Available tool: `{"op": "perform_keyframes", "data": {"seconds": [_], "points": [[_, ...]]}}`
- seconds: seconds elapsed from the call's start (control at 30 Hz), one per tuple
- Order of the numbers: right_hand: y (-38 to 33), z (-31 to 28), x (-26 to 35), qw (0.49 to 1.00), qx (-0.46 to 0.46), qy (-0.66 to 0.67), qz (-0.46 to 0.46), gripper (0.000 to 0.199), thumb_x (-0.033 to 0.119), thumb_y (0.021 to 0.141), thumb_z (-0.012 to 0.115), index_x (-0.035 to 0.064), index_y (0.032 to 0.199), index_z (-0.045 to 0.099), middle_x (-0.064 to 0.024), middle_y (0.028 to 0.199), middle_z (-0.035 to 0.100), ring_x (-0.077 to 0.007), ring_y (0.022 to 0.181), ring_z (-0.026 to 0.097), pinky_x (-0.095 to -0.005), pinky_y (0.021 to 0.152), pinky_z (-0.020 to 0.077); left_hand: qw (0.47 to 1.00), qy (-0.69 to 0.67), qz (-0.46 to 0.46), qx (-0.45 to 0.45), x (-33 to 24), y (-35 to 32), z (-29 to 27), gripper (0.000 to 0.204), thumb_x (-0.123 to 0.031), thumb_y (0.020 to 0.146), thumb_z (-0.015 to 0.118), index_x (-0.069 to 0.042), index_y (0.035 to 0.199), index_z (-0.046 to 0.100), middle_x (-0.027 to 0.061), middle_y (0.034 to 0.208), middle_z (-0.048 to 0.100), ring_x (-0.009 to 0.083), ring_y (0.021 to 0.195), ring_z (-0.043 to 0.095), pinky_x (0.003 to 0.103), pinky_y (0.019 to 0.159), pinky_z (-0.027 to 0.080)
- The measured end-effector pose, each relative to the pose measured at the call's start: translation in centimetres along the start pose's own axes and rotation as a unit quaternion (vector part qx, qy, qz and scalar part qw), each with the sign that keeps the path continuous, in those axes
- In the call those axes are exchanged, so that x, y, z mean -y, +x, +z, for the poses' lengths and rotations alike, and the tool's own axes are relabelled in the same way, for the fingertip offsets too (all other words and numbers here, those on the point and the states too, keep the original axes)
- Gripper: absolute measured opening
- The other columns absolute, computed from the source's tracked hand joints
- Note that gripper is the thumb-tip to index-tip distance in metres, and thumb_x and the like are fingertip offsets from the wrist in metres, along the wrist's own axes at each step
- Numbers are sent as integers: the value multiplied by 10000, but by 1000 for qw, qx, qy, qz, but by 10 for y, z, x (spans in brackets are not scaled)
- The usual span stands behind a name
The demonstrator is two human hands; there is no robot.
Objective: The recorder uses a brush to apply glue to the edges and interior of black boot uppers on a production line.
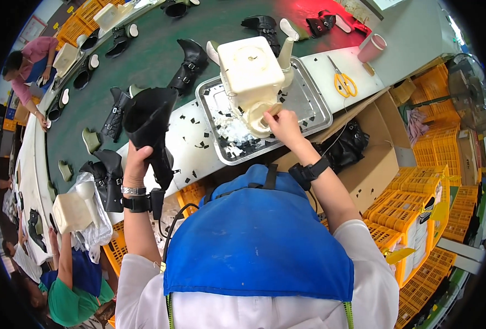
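My left hand (137,162) is wrapped round a black boot (147,123), held up with its wide shaft opening toward the top. At the white plastic glue container (249,66), my right hand (284,127) pinches a flat tan handle (273,111) over the round spout cup (256,122). The handle's lower end is hidden, so I cannot tell what tool it is. Under the container lies a metal tray (225,156), strewn with black scraps and whitish residue. A pale bottle with a long neck (285,60) stands in the tray, beside the container.
Yellow-handled scissors (344,83) and a pink cup (372,48) sit right of the tray. Several black boots (188,67) lie on the green conveyor (160,33). A cardboard box (382,148) with boots and yellow crates (402,203) are at right. Co-workers (70,296) work at left.
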State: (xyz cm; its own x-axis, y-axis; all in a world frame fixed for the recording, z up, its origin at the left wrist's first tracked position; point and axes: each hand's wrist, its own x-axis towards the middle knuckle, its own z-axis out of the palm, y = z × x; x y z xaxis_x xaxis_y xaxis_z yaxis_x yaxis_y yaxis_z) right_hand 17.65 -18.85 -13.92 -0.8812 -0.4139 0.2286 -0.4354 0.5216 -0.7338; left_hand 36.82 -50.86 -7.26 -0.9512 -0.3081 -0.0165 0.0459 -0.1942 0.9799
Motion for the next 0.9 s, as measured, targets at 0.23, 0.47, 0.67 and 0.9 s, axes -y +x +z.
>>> {"op": "perform_keyframes", "data": {"seconds": [0.23,0.47,0.67,0.9], "points": [[3,-11,2,1000,21,-10,16,330,253,773,619,-49,641,595,-212,587,567,-371,578,574,-421,543,450,987,-109,-39,112,1,-1,-8,880,-409,572,768,9,1259,411,149,1199,514,274,1059,531,387,949,394],[5,-38,9,995,83,-1,52,320,241,775,615,-72,705,605,-226,627,582,-357,603,592,-390,559,460,941,-113,-214,235,38,-10,-10,952,-358,544,794,25,1295,354,202,1228,487,350,1101,501,438,957,388],[24,-59,17,912,82,363,171,219,200,854,573,-8,877,638,-16,636,587,-50,521,506,-177,443,375,903,-139,-268,306,34,1,21,842,-313,545,805,21,1228,443,113,1174,540,188,1050,525,312,930,403],[25,-58,116,907,119,401,45,176,169,859,569,4,879,625,-1,653,568,-45,560,494,-176,516,403,882,-129,-291,348,33,12,36,919,-295,535,817,12,1281,377,103,1220,500,177,1095,484,303,961,362]]}}
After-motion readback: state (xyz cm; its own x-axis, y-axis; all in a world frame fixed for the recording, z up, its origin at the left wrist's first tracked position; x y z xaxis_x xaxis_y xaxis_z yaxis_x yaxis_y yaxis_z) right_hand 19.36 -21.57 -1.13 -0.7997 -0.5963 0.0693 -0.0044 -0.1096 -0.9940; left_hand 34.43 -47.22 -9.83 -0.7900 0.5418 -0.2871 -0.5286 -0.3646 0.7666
